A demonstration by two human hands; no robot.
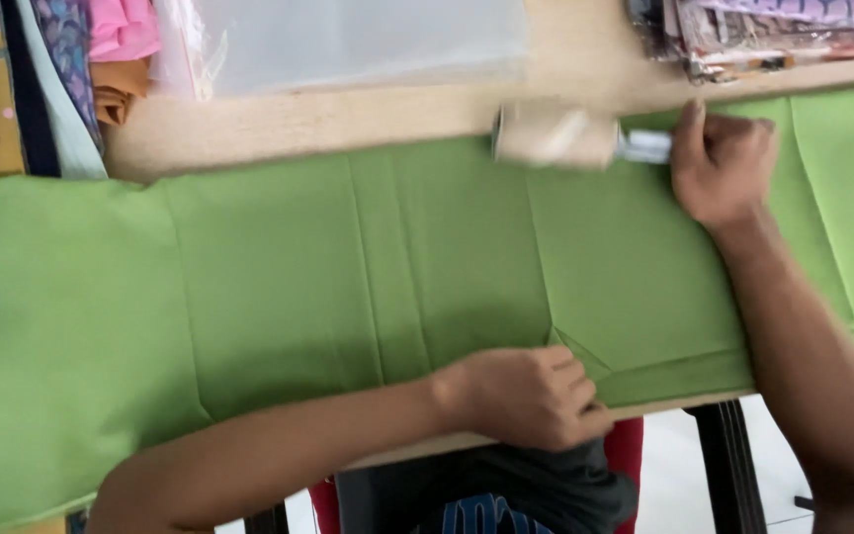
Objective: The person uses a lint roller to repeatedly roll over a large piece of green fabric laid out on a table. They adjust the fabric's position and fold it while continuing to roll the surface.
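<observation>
A long green cloth lies spread across a wooden table, with fold creases running across it. My left hand is closed on the cloth's near edge, where a small fold is pinched at the table's front. My right hand grips the handle of a lint roller at the cloth's far edge. The roller's pale drum is blurred and rests on the cloth's top border.
Stacked patterned and coloured fabrics sit at the back left. A clear plastic sheet lies at the back middle. Packaged printed fabrics lie at the back right. The table's front edge and a dark leg are below.
</observation>
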